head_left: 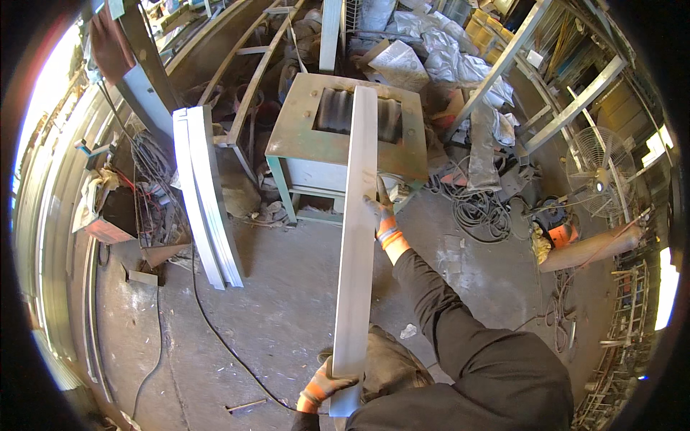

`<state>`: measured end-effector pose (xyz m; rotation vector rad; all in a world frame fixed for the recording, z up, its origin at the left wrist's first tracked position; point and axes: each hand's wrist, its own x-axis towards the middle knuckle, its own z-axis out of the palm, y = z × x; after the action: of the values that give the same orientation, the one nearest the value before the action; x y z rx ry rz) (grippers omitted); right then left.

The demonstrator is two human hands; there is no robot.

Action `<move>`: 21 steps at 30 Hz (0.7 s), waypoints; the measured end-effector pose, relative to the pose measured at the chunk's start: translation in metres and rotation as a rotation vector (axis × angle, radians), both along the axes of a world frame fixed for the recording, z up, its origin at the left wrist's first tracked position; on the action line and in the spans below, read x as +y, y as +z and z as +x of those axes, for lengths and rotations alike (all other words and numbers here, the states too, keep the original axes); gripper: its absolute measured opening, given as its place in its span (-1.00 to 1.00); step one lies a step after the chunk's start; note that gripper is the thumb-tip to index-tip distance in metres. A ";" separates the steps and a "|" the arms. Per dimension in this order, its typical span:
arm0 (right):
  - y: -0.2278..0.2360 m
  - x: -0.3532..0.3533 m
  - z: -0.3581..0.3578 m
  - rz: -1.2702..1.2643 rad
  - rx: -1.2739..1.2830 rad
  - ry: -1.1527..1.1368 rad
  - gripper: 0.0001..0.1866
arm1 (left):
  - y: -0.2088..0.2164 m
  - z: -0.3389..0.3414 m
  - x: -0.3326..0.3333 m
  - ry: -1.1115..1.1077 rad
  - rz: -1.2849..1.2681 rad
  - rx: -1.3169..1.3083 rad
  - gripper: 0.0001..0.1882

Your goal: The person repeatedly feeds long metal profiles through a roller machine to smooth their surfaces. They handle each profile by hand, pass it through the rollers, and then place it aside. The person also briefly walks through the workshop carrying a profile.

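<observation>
A long pale metal profile lies lengthwise in front of me, its near end by my legs and its far end over a metal machine stand. My left hand, in a grey and orange glove, grips the left edge close to the near end. Farther up, my right hand, gloved alike, holds the right edge, its thumb on the face and its other fingers partly hidden. Inside the stand's top opening are dark, ribbed rounded parts, partly covered by the profile. Whether the profile touches the stand, I cannot tell.
Two similar metal profiles lean upright at the left. A black cable crosses the floor. To the right are coiled hoses, a wire-caged fan and a brown cylinder. Silvery sheeting is heaped behind the stand.
</observation>
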<state>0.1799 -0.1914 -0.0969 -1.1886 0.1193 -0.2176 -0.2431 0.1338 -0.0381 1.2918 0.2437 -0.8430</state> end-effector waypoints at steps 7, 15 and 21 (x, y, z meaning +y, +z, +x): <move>0.011 0.023 0.113 -1.026 0.310 -0.226 0.10 | 0.027 0.027 -0.061 -0.042 1.103 -0.578 -0.47; 0.007 0.041 0.219 -1.596 0.413 -0.139 0.04 | -0.005 0.116 -0.095 0.032 1.140 -0.545 -0.53; 0.019 0.010 0.273 -1.590 0.435 -0.260 0.00 | -0.025 0.175 -0.107 0.097 1.091 -0.647 -0.51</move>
<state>0.4524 -0.1814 -0.0783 -2.8058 0.5464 -0.2763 -0.0686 0.0273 -0.0635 2.4644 0.2456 -0.1090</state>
